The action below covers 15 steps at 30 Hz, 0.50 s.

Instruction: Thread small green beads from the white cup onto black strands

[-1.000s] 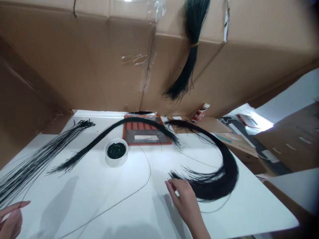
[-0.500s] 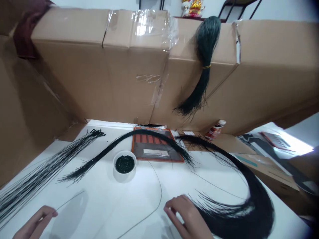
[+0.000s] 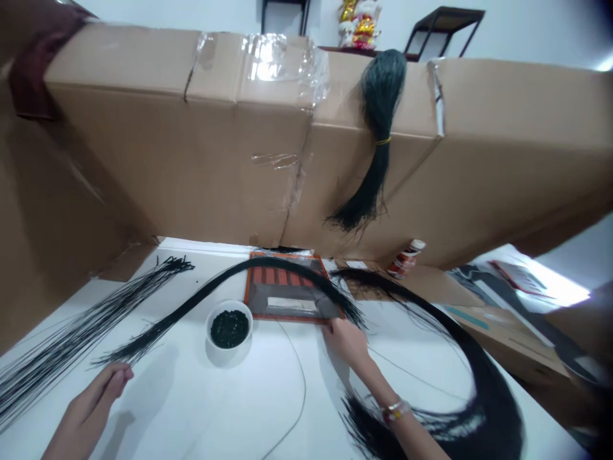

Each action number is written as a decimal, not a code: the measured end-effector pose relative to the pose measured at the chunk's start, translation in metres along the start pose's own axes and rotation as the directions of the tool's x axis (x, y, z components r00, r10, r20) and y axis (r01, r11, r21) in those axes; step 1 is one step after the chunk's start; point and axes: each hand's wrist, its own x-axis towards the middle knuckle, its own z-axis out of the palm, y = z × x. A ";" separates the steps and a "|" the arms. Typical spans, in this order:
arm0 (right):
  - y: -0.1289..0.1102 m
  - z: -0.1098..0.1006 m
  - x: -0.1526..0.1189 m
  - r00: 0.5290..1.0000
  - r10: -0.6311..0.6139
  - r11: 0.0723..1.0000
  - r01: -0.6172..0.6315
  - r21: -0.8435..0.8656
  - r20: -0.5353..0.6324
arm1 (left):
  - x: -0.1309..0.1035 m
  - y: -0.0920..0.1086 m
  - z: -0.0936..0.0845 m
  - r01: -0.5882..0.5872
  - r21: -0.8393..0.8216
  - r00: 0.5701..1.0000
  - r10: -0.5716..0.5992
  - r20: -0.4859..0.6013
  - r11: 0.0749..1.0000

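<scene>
Compared with the earlier frame, the right hand [image 3: 348,342] has moved from beside the large curved bundle [image 3: 495,396] to the lower right corner of the orange-framed panel [image 3: 253,306], and the left hand [image 3: 89,409] now sits just beside the splayed lower end of the arched bundle [image 3: 278,262].

Head view: both hands have their fingers drawn narrowly together; whether either pinches a strand, I cannot tell. The arched bundle lies on the bench [image 3: 191,415], across the panel, between the straight bundle [image 3: 129,300] and the large curved one. Its strands look light, thin and springy, likely to slide and fan out; its compact middle seems the best grip.

Counted: three bundles on the bench, one banded bundle [image 3: 380,115] hanging on cardboard, one panel, one white bowl [image 3: 227,355] of short dark pieces [image 3: 230,329], one bottle [image 3: 403,260], at least two loose strands [image 3: 304,383].
</scene>
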 end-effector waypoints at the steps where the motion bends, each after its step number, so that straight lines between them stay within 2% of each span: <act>1: 0.004 0.002 0.005 1.000 -0.003 0.998 0.003 0.057 0.011 | 0.008 -0.001 0.003 -0.053 0.045 0.999 0.053 0.007 0.998; 2: 0.007 0.003 0.010 0.999 -0.016 0.992 0.013 0.125 0.028 | 0.017 -0.001 0.008 -0.124 0.081 0.992 0.123 0.024 0.989; 4: 0.015 0.004 0.019 0.995 -0.070 0.955 0.047 0.292 0.070 | 0.040 0.003 0.025 -0.164 0.097 0.986 0.164 0.007 0.982; 7: 0.022 0.002 0.030 0.977 -0.171 0.814 0.069 0.577 0.124 | 0.081 0.012 0.064 -0.236 0.117 0.971 0.238 -0.001 0.965; 9: 0.025 -0.003 0.034 0.967 -0.214 0.671 0.045 0.740 0.135 | 0.108 0.019 0.089 -0.319 0.121 0.948 0.317 0.032 0.940; 11: 0.031 -0.011 0.037 0.967 -0.229 0.501 0.016 0.865 0.115 | 0.129 0.023 0.107 -0.378 0.130 0.926 0.372 0.064 0.917; 15: 0.051 -0.038 0.051 0.983 -0.174 0.163 -0.028 0.986 0.057 | 0.146 0.019 0.122 -0.373 0.183 0.928 0.368 0.064 0.910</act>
